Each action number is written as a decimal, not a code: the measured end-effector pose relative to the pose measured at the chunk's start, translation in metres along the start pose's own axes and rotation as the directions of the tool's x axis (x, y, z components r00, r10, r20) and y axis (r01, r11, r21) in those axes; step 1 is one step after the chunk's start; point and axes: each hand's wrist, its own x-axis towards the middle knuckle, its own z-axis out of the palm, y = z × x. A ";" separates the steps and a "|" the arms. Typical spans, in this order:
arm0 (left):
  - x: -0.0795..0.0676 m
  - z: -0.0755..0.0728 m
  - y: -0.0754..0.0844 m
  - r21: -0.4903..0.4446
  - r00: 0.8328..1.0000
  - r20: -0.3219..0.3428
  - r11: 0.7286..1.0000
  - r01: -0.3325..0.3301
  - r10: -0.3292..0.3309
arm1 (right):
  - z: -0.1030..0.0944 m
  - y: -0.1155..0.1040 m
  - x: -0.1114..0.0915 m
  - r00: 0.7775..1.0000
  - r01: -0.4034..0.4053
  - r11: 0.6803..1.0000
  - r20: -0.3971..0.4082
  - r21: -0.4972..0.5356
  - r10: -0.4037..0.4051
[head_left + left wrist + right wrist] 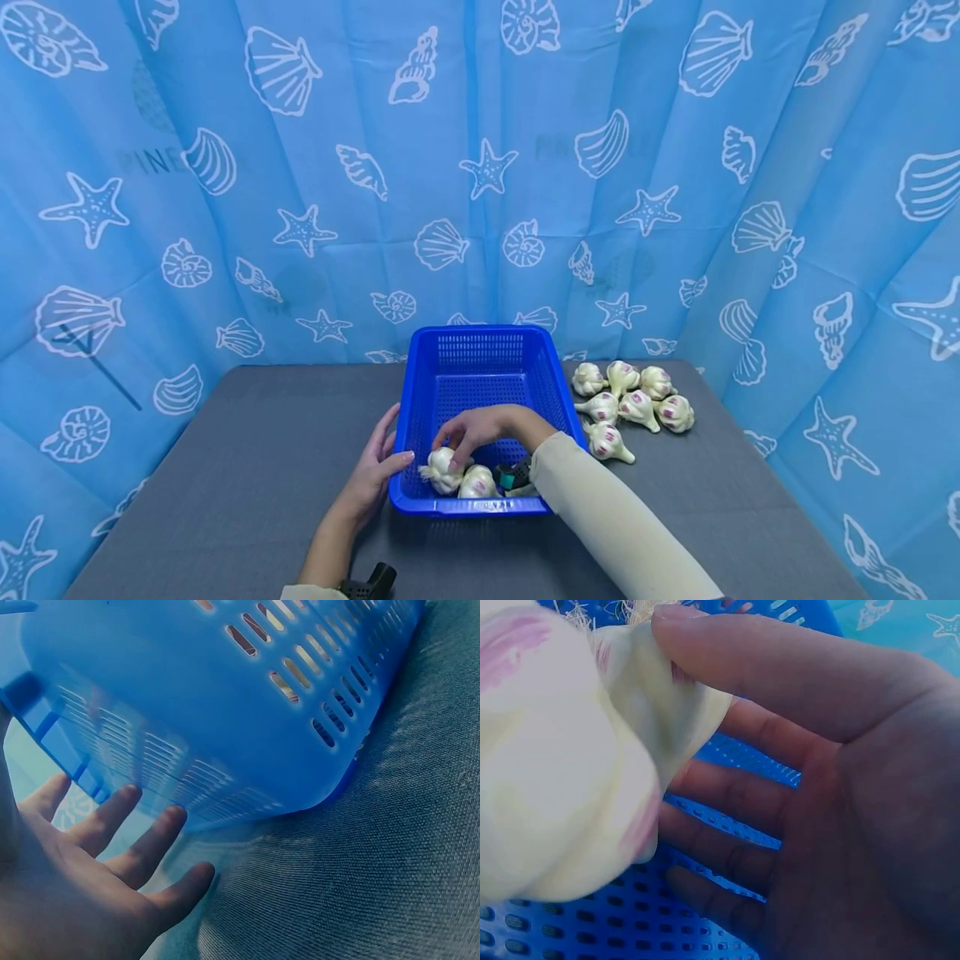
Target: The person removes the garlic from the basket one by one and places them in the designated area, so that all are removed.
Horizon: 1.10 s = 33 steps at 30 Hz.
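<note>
A blue plastic basket (487,504) with slotted walls stands on the grey table. My right hand (480,429) reaches inside its near left part and holds a white garlic bulb (444,473) between thumb and fingers. In the right wrist view the thumb lies on that garlic bulb (664,697), with another garlic bulb (555,772) close in front. Beside the held one lies a second garlic bulb (478,482), near the front wall. My left hand (369,475) is at the basket's left side, thumb over the rim, the fingers (154,844) spread and fairly straight along the outside.
Several garlic bulbs with purple marks (637,408) lie grouped on the table (300,450), right of the basket. A blue curtain (480,167) with white shell and starfish prints hangs behind the table and along both sides.
</note>
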 end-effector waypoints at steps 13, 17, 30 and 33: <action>0.001 0.000 -0.002 0.004 1.000 -0.004 1.000 0.004 -0.004 | -0.007 -0.004 -0.006 0.998 -0.003 1.000 -0.059 0.014 0.004; 0.001 0.000 -0.003 0.000 1.000 -0.001 1.000 0.002 -0.002 | -0.009 -0.003 -0.012 0.995 0.018 1.000 -0.099 0.008 -0.017; 0.000 0.001 -0.001 -0.018 1.000 -0.009 1.000 -0.001 0.000 | -0.023 -0.009 -0.041 0.981 0.097 0.995 -0.173 0.036 -0.089; 0.000 0.002 0.000 -0.014 1.000 -0.010 1.000 -0.005 0.004 | -0.027 -0.012 -0.050 0.977 0.121 0.992 -0.184 0.040 -0.112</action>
